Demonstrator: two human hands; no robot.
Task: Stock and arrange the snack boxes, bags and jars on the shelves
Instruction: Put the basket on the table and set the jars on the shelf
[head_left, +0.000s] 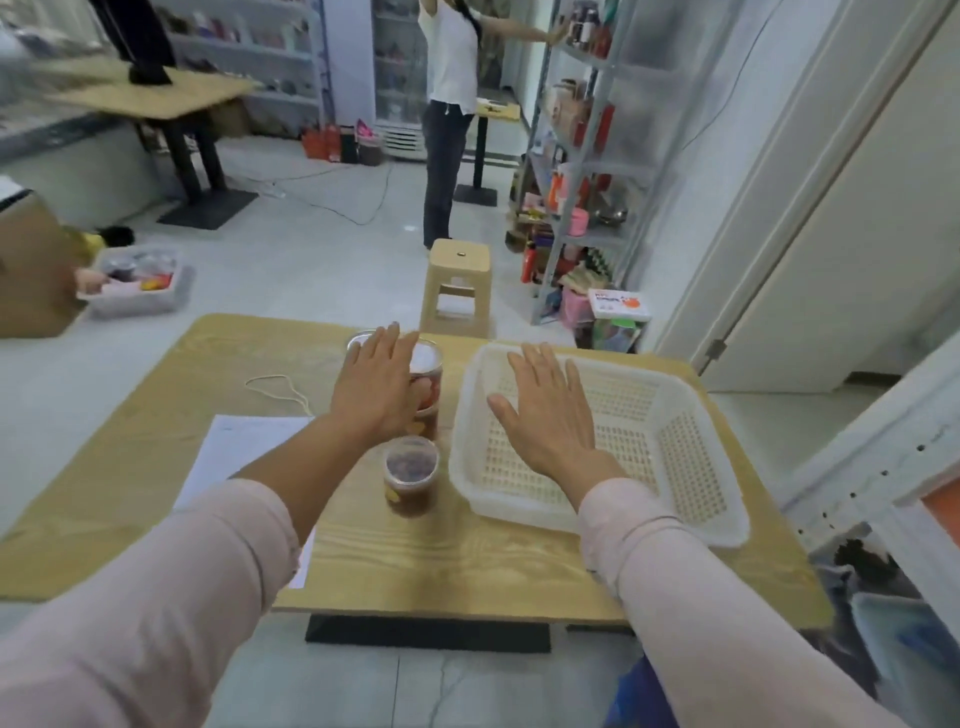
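Note:
On the wooden table (467, 566) stand a tall clear jar (429, 384) with a white lid and a shorter jar (410, 475) of dark snacks in front of it. My left hand (376, 387) hovers over the tall jar with straight fingers, hiding part of it and a further lid behind. My right hand (550, 415) is flat, fingers spread, above the white perforated basket (691, 462), which holds nothing. The grey metal shelves (576, 156) with jars, boxes and bags stand at the back right.
A sheet of paper (239, 447) and a loop of string (280, 389) lie on the table's left. A beige plastic stool (457, 286) stands behind the table. A person (449, 104) reaches into the shelves. A tray of jars (140, 280) sits on the floor at left.

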